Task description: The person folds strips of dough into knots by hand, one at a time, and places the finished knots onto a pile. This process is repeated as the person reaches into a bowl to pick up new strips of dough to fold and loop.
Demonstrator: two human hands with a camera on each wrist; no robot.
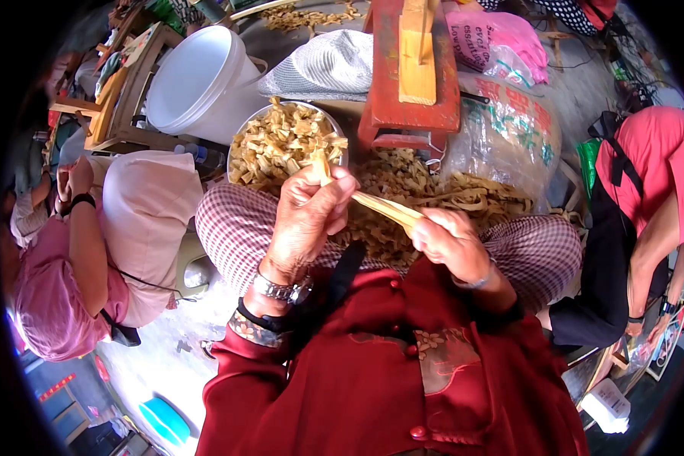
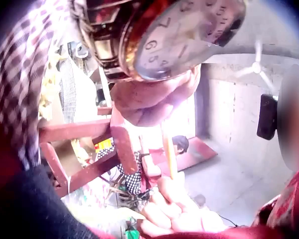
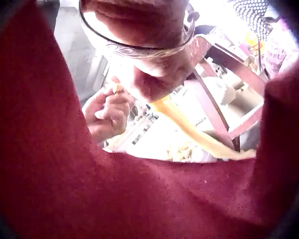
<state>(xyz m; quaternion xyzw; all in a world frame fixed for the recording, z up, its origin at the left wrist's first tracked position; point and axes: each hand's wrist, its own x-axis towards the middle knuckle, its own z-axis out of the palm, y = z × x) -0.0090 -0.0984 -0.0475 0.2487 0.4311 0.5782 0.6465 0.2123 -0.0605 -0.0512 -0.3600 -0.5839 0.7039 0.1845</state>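
Both hands hold a flat, dried yellow strip, stretched between them above the lap. My left hand pinches one end between thumb and fingers, and a folded yellow tip sticks up past them. To the right, my right hand grips the other end with curled fingers. The left wrist view has the strip running between both hands. From the right wrist, a long yellow length trails below the hand. Just beyond the left hand stands a bowl heaped with small folded yellow pieces.
Loose strips lie heaped before the lap. A red wooden bench with an upright wooden block stands ahead. Around it are a white bucket, a clear plastic sack and a pink bag. People sit on both sides.
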